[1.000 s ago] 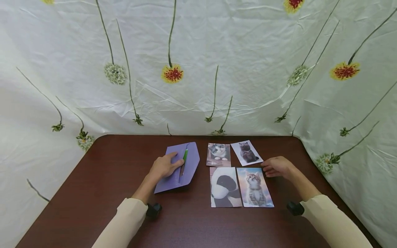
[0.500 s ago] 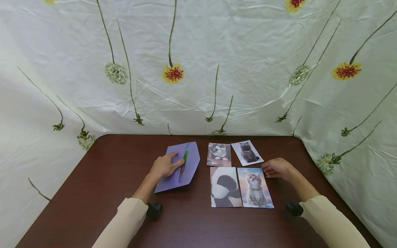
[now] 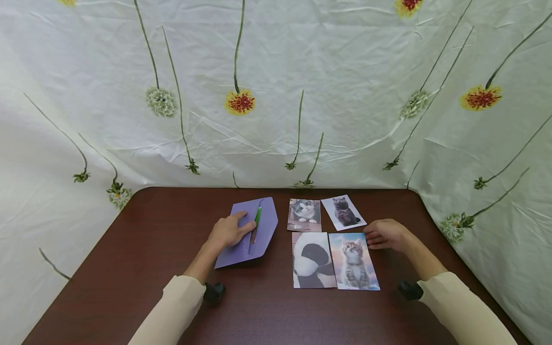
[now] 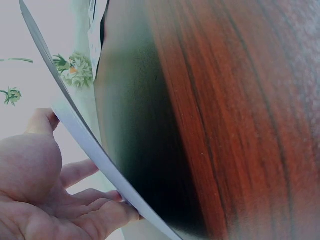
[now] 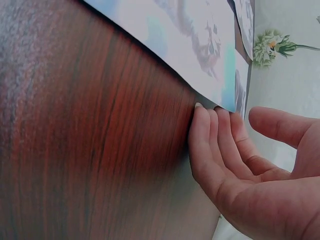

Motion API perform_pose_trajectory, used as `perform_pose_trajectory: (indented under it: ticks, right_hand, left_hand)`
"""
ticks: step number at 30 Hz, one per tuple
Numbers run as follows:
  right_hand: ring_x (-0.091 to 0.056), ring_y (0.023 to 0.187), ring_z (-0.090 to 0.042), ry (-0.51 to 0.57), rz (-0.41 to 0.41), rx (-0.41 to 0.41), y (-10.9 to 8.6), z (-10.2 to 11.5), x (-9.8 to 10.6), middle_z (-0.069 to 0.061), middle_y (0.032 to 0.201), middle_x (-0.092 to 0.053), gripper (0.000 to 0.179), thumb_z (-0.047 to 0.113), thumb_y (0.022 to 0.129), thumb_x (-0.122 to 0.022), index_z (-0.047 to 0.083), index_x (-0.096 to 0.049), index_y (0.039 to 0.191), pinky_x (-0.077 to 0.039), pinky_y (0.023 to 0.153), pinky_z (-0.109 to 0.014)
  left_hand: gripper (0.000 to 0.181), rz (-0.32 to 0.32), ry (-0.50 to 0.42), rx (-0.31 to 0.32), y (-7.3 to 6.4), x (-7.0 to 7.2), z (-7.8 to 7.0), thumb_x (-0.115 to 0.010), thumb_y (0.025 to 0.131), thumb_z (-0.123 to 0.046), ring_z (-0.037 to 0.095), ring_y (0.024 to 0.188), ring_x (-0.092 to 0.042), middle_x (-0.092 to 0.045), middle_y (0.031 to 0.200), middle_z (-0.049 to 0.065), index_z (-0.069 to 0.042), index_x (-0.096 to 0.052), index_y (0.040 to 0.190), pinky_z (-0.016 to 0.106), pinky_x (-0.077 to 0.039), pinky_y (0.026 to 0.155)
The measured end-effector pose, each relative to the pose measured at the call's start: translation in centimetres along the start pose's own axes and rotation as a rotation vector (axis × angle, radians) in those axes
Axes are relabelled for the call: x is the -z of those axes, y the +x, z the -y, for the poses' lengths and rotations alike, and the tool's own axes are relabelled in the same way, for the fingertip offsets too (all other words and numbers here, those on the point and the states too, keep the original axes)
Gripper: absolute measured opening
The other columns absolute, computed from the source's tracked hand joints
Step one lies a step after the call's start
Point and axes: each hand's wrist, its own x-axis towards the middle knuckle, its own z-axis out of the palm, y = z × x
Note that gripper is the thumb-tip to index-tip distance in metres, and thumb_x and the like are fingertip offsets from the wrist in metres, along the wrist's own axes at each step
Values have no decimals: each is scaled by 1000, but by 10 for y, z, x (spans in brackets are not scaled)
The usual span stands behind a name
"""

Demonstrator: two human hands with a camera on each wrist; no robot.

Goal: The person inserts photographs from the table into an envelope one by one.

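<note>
While left hand [image 3: 227, 233] lies spread on envelope [image 3: 265, 232], right hand [image 3: 385, 234] loosely bent, touching kitten card [image 3: 354, 261], long axis pointing away

Head view: soft, even light is falling across the table [image 3: 129, 249]; cloth [image 3: 345, 62] beyond the table is showing pale grey-white. Faint sheen is dulling the table's near part; a small shadow is darkening the table below the envelope [image 3: 269, 225]. Wide-angle stretching is splaying the table's sides.

Left wrist view: cloth beyond the table is bleaching towards white. A deep dark band is running along the table beside the envelope; milky glare is blurring the table's grain on the near side.

Right wrist view: glare is fading the kitten print [image 3: 354, 263] on the table; grey haze is veiling the table's near side.
</note>
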Motion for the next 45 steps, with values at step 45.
perform_pose_trajectory:
  ticks: [45]
  right_hand:
    - [-68, 81, -19, 103, 89, -27, 2, -2, -2, -7, 94, -69, 18, 10, 98, -58, -3, -65, 108, -61, 79, -40]
  left_hand:
    - [65, 15, -10, -4, 2, 1, 2, -53, 102, -48, 50, 136, -48, -50, 149, 28, -10, -46, 153, 61, -44, 105]
